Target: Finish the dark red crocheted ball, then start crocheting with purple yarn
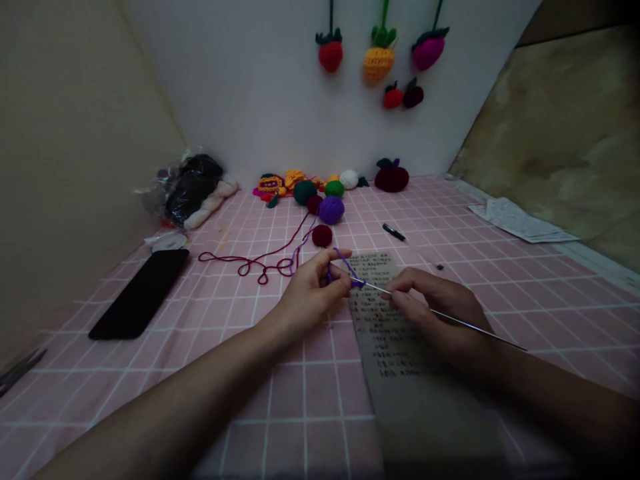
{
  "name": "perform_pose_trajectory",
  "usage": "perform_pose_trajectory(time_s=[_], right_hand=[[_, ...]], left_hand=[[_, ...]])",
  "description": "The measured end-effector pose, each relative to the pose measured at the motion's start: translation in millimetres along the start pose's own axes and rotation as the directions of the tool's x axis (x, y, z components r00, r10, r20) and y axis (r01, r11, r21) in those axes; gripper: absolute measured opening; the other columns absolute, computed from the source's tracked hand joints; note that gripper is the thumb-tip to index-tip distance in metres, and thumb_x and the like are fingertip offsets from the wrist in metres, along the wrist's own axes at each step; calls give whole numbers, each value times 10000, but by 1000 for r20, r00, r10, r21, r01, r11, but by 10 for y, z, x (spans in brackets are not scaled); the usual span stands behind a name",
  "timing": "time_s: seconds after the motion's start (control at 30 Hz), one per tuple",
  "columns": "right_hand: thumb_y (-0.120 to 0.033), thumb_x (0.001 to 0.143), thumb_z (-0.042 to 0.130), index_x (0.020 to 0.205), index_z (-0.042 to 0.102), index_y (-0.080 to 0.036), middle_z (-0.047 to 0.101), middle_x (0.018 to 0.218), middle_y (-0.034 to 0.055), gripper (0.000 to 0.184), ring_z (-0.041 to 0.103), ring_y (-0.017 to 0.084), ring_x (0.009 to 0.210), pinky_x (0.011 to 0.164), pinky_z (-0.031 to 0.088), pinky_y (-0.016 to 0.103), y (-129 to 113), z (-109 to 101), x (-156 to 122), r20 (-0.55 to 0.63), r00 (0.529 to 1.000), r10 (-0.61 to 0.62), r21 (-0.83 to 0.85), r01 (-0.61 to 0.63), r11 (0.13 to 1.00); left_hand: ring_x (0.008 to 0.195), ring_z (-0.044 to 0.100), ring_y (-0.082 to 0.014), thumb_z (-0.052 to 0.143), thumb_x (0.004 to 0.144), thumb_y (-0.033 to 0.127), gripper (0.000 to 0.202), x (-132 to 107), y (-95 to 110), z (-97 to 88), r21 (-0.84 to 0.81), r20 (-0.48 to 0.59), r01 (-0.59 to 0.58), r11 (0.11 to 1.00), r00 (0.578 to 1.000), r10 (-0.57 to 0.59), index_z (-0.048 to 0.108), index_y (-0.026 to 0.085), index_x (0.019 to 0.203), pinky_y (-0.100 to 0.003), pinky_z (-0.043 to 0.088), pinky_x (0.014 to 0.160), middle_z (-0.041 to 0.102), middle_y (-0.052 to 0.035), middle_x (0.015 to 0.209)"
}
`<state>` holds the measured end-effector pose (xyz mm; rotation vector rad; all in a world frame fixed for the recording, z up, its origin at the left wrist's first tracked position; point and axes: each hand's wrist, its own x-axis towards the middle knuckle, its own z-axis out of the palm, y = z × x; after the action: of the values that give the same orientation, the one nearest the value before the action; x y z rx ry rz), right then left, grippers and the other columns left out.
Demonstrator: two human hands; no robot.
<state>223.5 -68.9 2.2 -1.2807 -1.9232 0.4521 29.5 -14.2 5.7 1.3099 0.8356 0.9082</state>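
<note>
My left hand is closed in a pinch on a strand of purple yarn looped over its fingers. My right hand is closed on a thin metal crochet hook, whose tip meets the purple yarn between the two hands. Both hands hover over a printed paper sheet on the pink checked tablecloth. The purple strand runs back to a purple yarn ball. A dark red ball lies just behind the hands, with dark red yarn trailing to the left.
A black phone lies at the left, scissors at the far left edge. Bagged yarn sits in the back left corner. Crocheted fruits and yarn balls line the back wall; more hang above. A black pen and papers lie at the right.
</note>
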Motion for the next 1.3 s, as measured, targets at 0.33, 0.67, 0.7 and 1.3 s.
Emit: perform_pose_trajectory(time_s=[0.33,0.67,0.7,1.3], right_hand=[[-217,906,488,746,578,-206,580,693,-22,184,552,123,627,574,389,251,21,-7,9,3,999,-43,-41,43,998],[-200,900,483,733,566,-207,564,683,-24,186,538,122,623,572,384,255,-5,1,7,-9,1000,-23,-41,23,999],[-203,901,481,733,562,-207,561,684,-23,187,538,124,625,574,385,256,-4,3,7,-9,1000,-22,-40,21,999],[-230,902,480,722,548,-217,569,673,-18,193,546,142,623,577,394,273,-31,10,2,-22,1000,-2,-80,1,997]], left_hand=[[716,530,-107,611,795,137,386,12,10,-10,28,-7,-10,1000,1000,10,545,139,1176,-254,419,723,546,28,750],[727,526,-114,590,812,158,358,23,-45,-37,176,8,-109,978,994,110,547,151,1167,-262,424,724,551,21,766],[725,529,-116,589,810,158,356,23,-51,-41,207,8,-131,970,991,132,551,158,1164,-260,422,711,556,19,766],[702,558,-111,551,809,138,339,21,-79,-68,424,33,-236,874,969,246,568,174,1146,-238,432,635,599,13,777]])
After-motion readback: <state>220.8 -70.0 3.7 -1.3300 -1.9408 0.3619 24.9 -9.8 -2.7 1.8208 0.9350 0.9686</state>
